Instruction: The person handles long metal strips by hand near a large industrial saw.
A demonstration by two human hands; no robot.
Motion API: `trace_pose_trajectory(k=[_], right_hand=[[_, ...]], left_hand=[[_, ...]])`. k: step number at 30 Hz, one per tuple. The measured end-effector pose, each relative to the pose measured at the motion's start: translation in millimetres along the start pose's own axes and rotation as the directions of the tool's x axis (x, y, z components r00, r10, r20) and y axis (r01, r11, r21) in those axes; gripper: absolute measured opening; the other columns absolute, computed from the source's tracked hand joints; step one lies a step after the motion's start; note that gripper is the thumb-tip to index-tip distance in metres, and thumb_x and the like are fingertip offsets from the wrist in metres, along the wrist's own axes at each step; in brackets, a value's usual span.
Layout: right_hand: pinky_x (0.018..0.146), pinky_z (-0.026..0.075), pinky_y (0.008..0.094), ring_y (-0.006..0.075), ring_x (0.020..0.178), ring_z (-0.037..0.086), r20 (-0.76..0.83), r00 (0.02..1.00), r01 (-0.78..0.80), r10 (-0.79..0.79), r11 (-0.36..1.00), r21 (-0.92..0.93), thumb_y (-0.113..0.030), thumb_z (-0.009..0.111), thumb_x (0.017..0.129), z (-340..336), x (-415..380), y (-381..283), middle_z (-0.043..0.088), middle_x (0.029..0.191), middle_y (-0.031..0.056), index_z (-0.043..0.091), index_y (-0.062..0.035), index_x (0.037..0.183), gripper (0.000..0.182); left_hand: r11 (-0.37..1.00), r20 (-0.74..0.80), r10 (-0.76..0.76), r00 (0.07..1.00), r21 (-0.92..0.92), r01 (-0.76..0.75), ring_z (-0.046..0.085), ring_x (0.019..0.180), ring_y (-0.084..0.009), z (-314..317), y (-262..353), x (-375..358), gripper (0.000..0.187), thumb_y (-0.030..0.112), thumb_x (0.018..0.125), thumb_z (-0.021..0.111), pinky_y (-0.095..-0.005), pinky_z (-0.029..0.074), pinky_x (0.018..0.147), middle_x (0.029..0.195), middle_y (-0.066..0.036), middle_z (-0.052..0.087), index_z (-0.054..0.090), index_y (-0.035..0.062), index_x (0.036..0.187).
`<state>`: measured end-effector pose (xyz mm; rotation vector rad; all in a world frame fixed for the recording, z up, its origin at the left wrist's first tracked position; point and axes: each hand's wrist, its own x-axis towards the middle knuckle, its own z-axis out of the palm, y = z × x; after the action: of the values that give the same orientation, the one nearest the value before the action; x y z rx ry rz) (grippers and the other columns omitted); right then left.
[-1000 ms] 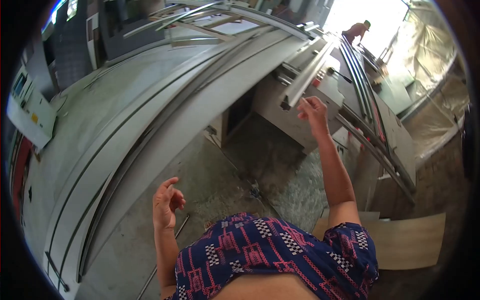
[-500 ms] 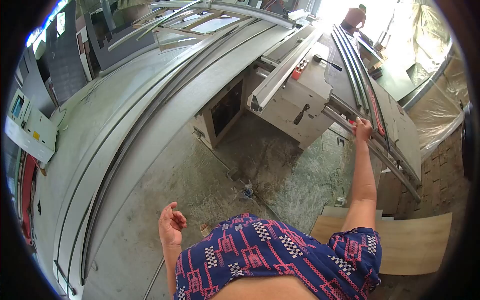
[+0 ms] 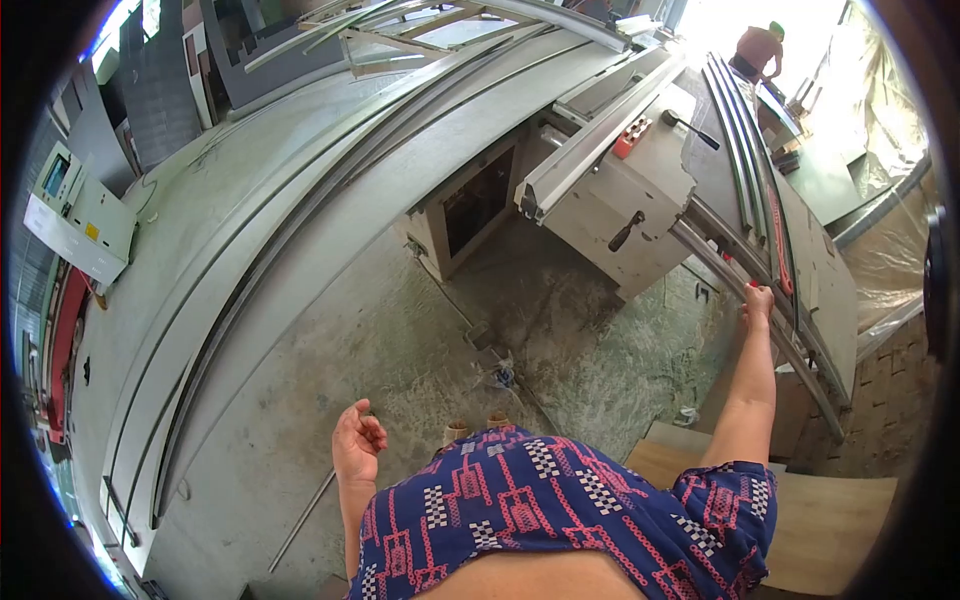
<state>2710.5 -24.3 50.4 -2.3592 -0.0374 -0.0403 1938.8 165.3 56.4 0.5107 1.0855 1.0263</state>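
My right hand (image 3: pixel 758 303) is closed at the metal rail (image 3: pixel 720 267) that runs out from the front of a pale grey machine (image 3: pixel 615 225), likely a panel saw. A small red part (image 3: pixel 726 259) shows on the rail just beyond my fingers. What lies inside the grip is mostly hidden. On the other side, my left hand (image 3: pixel 358 442) hangs in the air above the floor, fingers loosely curled and apart, holding nothing. A black crank handle (image 3: pixel 627 231) sticks out of the machine's front, between the two hands.
A long grey sliding table (image 3: pixel 330 215) curves along the left. Metal profiles (image 3: pixel 735 150) lie on the machine top, near a red block (image 3: pixel 630 138). Wooden boards (image 3: pixel 830 520) rest at my lower right. A cable box (image 3: pixel 482 335) sits on the floor. Another person (image 3: pixel 760 50) bends over at the back.
My right hand has slid along the rail toward me. The view has shifted, so the machine appears farther right and lower. My left hand stays loosely curled in the air.
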Motion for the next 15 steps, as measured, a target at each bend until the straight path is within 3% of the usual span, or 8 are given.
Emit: trace_pose_trajectory(k=[3,5,11,13,15], right_hand=[[0.039,0.042,0.0325,0.0174,0.053,0.055,-0.030,0.996,0.076,-0.078,0.995,-0.067,-0.024,0.066,0.075,-1,16,36,0.061,0.084,0.0107,0.053,-0.0026,0.118,0.049],[0.083,0.047,0.0372,0.0318,0.095,0.063,-0.007,1.000,-0.016,0.016,0.999,-0.047,-0.024,0.069,0.067,-41,-49,-7,0.064,0.101,0.0201,0.057,0.0052,0.112,0.055],[0.094,0.043,0.0403,0.0363,0.109,0.056,-0.119,0.977,0.141,-0.178,0.952,-0.271,-0.028,0.067,0.069,-50,39,58,0.058,0.114,0.0255,0.053,0.0049,0.120,0.063],[0.096,0.042,0.0423,0.0383,0.112,0.053,-0.074,0.971,0.200,-0.229,0.939,-0.281,-0.030,0.065,0.070,-43,87,81,0.054,0.118,0.0286,0.050,0.0058,0.123,0.065],[0.094,0.042,0.0411,0.0368,0.113,0.053,-0.079,0.957,0.226,-0.280,0.886,-0.405,-0.030,0.064,0.071,-38,112,86,0.055,0.119,0.0259,0.050,0.0026,0.124,0.064]], left_hand=[[1.000,0.042,-0.017,0.999,-0.015,0.017,0.056,0.056,-0.0144,-6,3,13,0.036,0.034,0.087,0.058,-0.0258,0.042,0.046,0.068,-0.003,0.059,0.056,0.0040,0.107],[1.000,0.042,-0.030,0.999,0.009,0.030,0.056,0.056,-0.0141,-8,4,18,0.035,0.034,0.088,0.057,-0.0257,0.042,0.046,0.067,-0.003,0.059,0.057,0.0045,0.107],[0.997,-0.048,0.002,0.999,0.078,0.001,0.056,0.056,-0.0134,-1,-12,8,0.035,0.034,0.087,0.058,-0.0255,0.043,0.045,0.067,-0.002,0.058,0.057,0.0054,0.106],[0.998,-0.095,0.022,0.995,0.061,-0.016,0.056,0.056,-0.0131,0,-46,-8,0.035,0.035,0.087,0.058,-0.0255,0.044,0.044,0.068,-0.001,0.059,0.058,0.0061,0.106],[1.000,-0.182,-0.004,0.983,0.016,0.007,0.056,0.057,-0.0131,8,-70,-22,0.035,0.035,0.087,0.057,-0.0257,0.044,0.045,0.068,-0.001,0.059,0.057,0.0065,0.107]])
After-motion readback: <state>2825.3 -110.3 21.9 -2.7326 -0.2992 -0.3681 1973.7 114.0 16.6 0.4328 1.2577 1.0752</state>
